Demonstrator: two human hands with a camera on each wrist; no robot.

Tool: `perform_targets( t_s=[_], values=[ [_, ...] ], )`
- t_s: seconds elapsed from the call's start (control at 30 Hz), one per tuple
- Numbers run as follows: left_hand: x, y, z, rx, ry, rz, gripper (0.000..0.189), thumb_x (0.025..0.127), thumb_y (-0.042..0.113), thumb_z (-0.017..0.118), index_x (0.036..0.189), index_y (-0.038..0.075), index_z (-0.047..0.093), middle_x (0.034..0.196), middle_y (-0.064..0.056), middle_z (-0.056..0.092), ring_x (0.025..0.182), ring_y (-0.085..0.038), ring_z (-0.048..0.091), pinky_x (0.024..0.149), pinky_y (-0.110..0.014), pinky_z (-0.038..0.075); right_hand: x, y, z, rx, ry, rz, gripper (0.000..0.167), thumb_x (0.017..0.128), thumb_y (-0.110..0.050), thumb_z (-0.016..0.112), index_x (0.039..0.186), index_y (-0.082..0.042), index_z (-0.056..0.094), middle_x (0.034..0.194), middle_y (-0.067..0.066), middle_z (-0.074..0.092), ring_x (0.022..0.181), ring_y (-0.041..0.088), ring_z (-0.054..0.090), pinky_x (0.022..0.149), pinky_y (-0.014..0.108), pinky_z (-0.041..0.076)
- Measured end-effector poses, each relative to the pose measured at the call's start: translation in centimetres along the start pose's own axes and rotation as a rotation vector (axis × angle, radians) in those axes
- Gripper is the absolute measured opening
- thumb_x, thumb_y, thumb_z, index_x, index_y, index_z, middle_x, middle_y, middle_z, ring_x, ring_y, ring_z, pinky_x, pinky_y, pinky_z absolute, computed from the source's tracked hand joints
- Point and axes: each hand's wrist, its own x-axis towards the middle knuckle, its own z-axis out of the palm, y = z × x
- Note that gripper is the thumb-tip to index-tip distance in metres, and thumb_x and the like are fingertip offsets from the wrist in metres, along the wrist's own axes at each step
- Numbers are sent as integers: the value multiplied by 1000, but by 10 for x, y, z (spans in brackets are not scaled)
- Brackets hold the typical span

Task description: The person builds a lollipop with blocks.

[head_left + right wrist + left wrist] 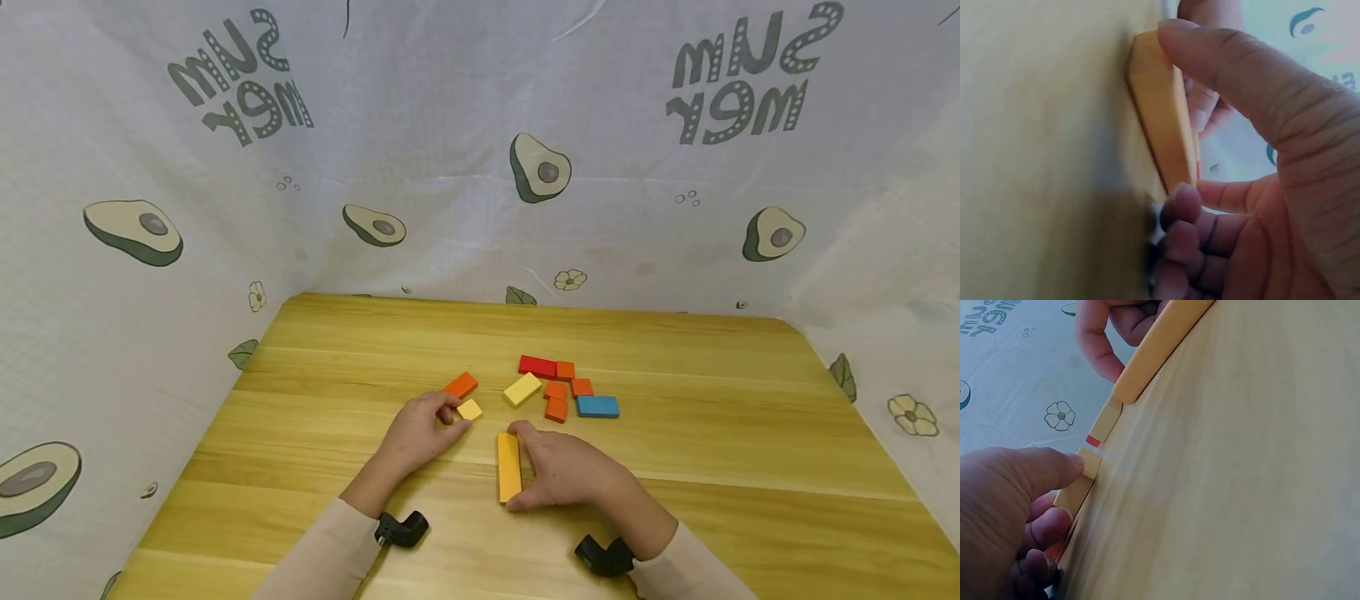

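My right hand (573, 467) holds a long orange-yellow block (509, 468) lengthwise, thumb at its near end and fingertips at its far end. The right wrist view shows that block (1161, 119) resting along the table between thumb and fingers. To the left, my left hand (422, 429) pinches a small pale yellow block (470, 410); the left wrist view has the thumb on this block (1079, 490) and the other fingers curled beneath. Just beyond the left fingers lies an orange block (461, 385), partly covered by them. A larger pale yellow block (522, 389) lies between and beyond the hands.
Past the right hand a loose cluster holds a red block (537, 366), several small orange blocks (557, 409) and a blue block (597, 407). All lie on a wooden table (712, 417). An avocado-print curtain (450, 150) hangs behind and at both sides.
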Motion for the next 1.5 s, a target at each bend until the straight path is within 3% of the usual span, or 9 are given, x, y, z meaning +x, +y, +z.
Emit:
perform_targets(
  t_s=[0.13,0.2,0.5,0.73,0.83,1.03,1.3,1.5],
  values=[
    [0,0,0,5,1,2,31,90,32,79,112,12,74,83,10,62,74,-6,53,73,-25,47,-1,1,-2,33,-21,48,102,71,-58,87,146,-6,40,76,-5,56,68,9,54,76,34,50],
    [1,0,0,9,2,8,30,90,32,79,112,12,75,82,10,62,73,-5,53,72,-24,47,-1,1,-2,37,-24,64,102,71,-57,88,145,-5,41,76,-5,56,70,9,55,78,36,51],
    [5,5,6,-28,-14,75,33,91,29,78,117,8,75,75,11,63,68,-1,52,67,-21,46,-2,-3,-3,24,-4,76,98,69,-58,89,138,-4,45,99,4,69,85,13,63,88,43,55],
    [16,15,17,-51,-135,175,32,96,28,73,123,11,72,83,10,67,70,-1,53,68,-21,47,0,-4,-1,15,12,73,101,68,-61,89,137,-1,46,117,15,71,96,21,70,90,45,56],
    [18,18,19,-51,-171,170,30,96,28,72,123,13,73,89,11,69,76,-1,56,73,-22,48,0,-5,-1,18,11,76,104,68,-62,88,139,0,45,118,16,71,98,23,71,91,46,56],
    [18,24,25,-38,-139,141,27,98,31,70,119,17,75,91,10,69,80,-3,58,74,-23,48,-1,-6,-2,19,12,107,104,67,-61,89,138,1,45,108,11,72,92,19,70,91,46,56],
    [13,26,31,10,-85,135,29,98,35,70,123,22,76,94,9,69,81,-4,57,74,-22,48,-1,-8,-1,15,9,146,108,65,-63,89,137,3,44,124,18,70,104,25,71,95,47,55],
    [12,28,33,30,-69,140,31,97,38,71,123,23,76,85,10,65,71,-3,50,63,-19,42,0,-9,-2,-32,22,130,102,63,-65,89,127,2,47,108,12,72,90,20,70,86,43,56]
  ],
)
